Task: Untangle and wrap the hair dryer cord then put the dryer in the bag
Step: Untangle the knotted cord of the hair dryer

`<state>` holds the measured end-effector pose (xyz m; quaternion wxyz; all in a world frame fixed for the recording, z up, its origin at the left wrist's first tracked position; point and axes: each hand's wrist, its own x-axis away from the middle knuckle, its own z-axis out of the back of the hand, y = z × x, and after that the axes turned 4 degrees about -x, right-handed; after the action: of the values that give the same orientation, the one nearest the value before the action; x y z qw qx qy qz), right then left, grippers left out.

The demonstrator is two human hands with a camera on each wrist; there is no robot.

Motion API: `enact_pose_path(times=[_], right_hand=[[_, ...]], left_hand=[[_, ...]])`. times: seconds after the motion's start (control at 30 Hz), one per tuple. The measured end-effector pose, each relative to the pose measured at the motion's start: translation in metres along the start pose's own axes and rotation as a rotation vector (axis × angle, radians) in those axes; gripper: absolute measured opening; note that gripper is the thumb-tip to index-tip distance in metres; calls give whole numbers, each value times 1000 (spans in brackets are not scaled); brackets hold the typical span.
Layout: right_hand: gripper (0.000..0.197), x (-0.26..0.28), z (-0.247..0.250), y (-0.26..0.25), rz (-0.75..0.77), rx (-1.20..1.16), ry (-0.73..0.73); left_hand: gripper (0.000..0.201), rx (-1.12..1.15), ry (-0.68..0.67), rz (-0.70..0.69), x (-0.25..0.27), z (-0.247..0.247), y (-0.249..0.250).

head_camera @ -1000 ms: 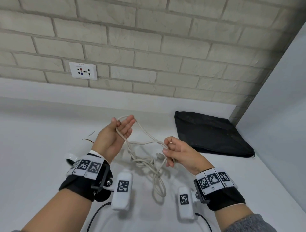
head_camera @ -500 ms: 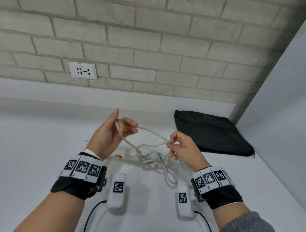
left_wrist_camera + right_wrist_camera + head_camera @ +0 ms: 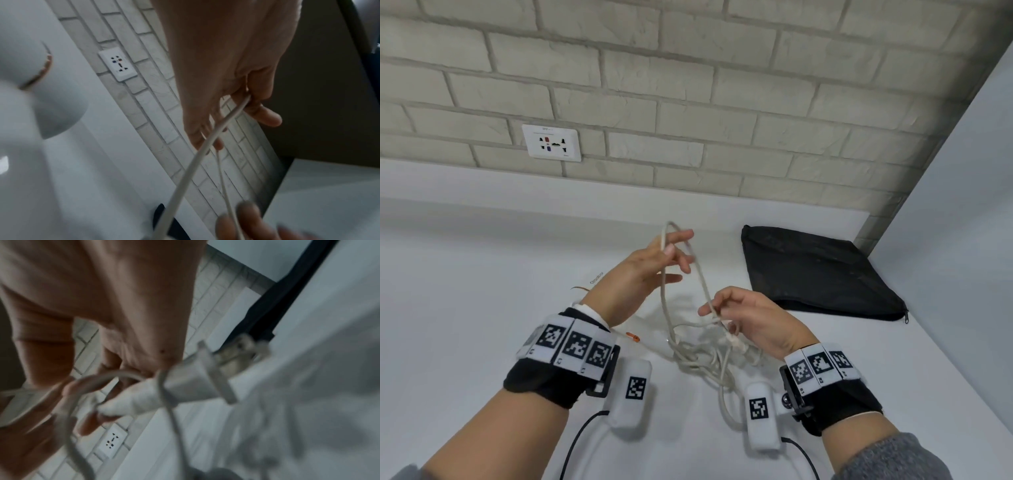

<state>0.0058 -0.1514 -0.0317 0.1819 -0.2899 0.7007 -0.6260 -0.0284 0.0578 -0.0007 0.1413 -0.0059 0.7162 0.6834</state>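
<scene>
The white hair dryer (image 3: pixel 47 100) lies on the white counter, mostly hidden under my left wrist; its orange switch (image 3: pixel 632 337) shows beside the wristband. The pale cord (image 3: pixel 700 277) rises from a tangled heap (image 3: pixel 702 361) between my wrists. My left hand (image 3: pixel 674 253) is raised and holds a tall loop of cord between thumb and fingers, the other fingers spread. My right hand (image 3: pixel 722 311) is lower and pinches the cord near the plug (image 3: pixel 195 378). The black bag (image 3: pixel 818 274) lies flat at the right, behind my right hand.
A wall socket (image 3: pixel 551 142) sits in the brick wall behind the counter. A white side wall (image 3: pixel 962 205) closes the counter on the right, just past the bag. Black wrist-camera cables (image 3: pixel 578 442) trail towards me.
My left hand has lifted the cord loop higher and spread its fingers. My right hand has drawn its strand down and nearer to me, and the tangle has shifted.
</scene>
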Motion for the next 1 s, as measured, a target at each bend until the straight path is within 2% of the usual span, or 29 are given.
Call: enact_pose_path(times=[0.07,0.13,0.23,0.3,0.37,0.4,0.47,0.57,0.67,0.7,0.77,0.8,0.83,0.9,0.97,1.0], right_hand=[[8,-2,-3,-2,33,-24,23],[16,-4,-5,-5,97,83,116],[19,-7,-6,-14,240,242,292],[26,-9,-5,-20,341,220,370],[23,-8,-6,-25,427,151,385],[21,-8,-6,-28,464,134,377],[19,-7,-8,-32,506,130,374],[23,-13,-7,-31,428,183,444],[35,-17,-8,-26,177,312,424],[44,-18,-8,-25,87,388,410],[62,-18,-8,-24,-83,686,444],[64,-16,-9,-24,-133,824,476],[60,-13,-11,-24,-136,932,500],[32,-7,-17,-24,-37,1021,475],[14,-1,-27,-23,22,982,313],[15,1,-34,-21,22,959,216]], left_hand=[[35,-69,-79,22,-1,-11,6],[39,-124,-119,41,-1,-17,11],[25,-262,-126,103,-3,-20,6],[27,-477,-191,229,-3,-19,-3],[39,-860,-311,374,-2,-18,-17],[38,-998,-359,408,-1,-17,-23],[30,-1068,-384,426,1,-18,-31],[20,-994,-377,437,1,-17,-32],[19,-744,-279,510,0,-16,-31],[22,-632,-232,550,-1,-16,-32],[23,-406,-156,607,-3,-15,-32],[24,-295,-131,622,-4,-13,-31],[24,-192,-108,632,-6,-11,-31],[19,6,-61,635,-7,-9,-28],[4,186,14,618,-8,-9,-26],[7,258,58,605,-8,-8,-27]])
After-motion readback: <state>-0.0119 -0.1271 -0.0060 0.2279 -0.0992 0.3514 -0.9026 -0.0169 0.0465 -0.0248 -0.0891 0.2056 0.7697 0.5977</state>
